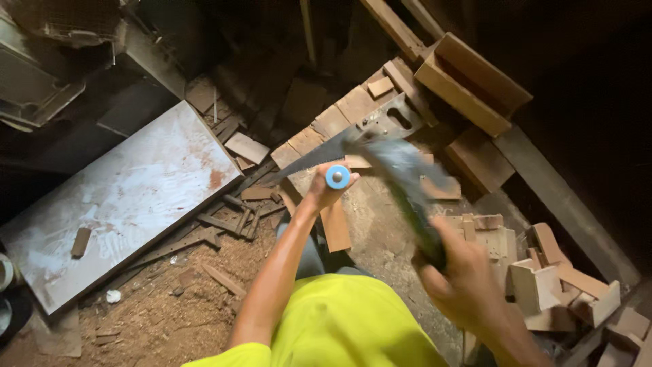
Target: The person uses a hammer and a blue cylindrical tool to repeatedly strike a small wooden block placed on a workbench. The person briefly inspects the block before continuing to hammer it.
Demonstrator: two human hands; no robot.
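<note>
The left hand [324, 189] was closed around a tool with a round blue end [337, 177], held out in front of the body at the end of a bare, outstretched arm. The right hand [456, 270] was clenched on the dark handle of a hammer [406, 178], which was raised and blurred; its head sat high, just right of the blue-ended tool and in front of a hand saw [353, 138]. How the blue-ended tool met the wood below could not be told.

The hand saw lay at a slant across a row of wooden blocks [319, 129], its grey handle end up and to the right. Under the left hand a narrow wooden plank [335, 226] rested on the dusty floor [380, 234].

To the left lay a large pale board [129, 197] stained with reddish marks, with a small wood block [81, 242] on it. Thin wooden strips [224, 221] and sawdust [163, 299] lay between the board and the person. An open wooden box [472, 81] stood at upper right, and a heap of small wooden offcuts [557, 285] lay at lower right, close to the right hand. The person wore a bright yellow shirt [339, 326].
</note>
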